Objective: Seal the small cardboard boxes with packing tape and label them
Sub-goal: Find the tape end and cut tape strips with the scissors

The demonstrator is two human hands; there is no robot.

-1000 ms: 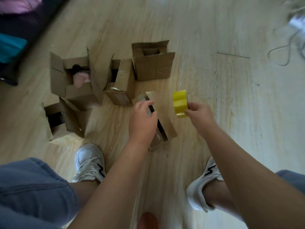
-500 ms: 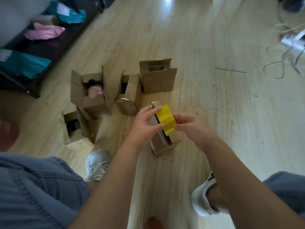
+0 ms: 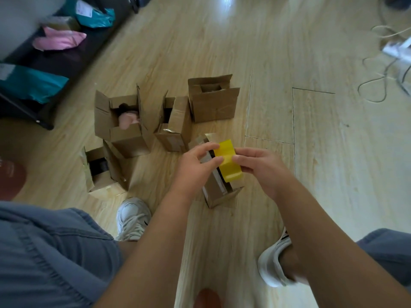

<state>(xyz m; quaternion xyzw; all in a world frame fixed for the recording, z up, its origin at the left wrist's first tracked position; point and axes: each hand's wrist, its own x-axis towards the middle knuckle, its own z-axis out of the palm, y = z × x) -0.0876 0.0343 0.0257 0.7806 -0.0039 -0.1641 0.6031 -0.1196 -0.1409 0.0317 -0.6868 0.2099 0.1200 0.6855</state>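
A yellow roll of packing tape (image 3: 228,162) is held above a small open cardboard box (image 3: 219,192) lying on the wooden floor. My right hand (image 3: 260,166) grips the roll from the right. My left hand (image 3: 195,167) pinches the roll's left edge with thumb and fingertips. Behind stand more open boxes: one holding something pink (image 3: 121,123), a narrow one (image 3: 175,124), a taller one (image 3: 212,100), and one at the left with a dark item inside (image 3: 101,168).
A dark low shelf (image 3: 55,63) with teal and pink parcels runs along the upper left. White cables and a power strip (image 3: 391,54) lie at the upper right. My two white shoes (image 3: 132,216) (image 3: 274,265) flank the box.
My left hand left the box and came onto the tape roll. My right hand brought the roll leftward over the box. The camera view lifted slightly.
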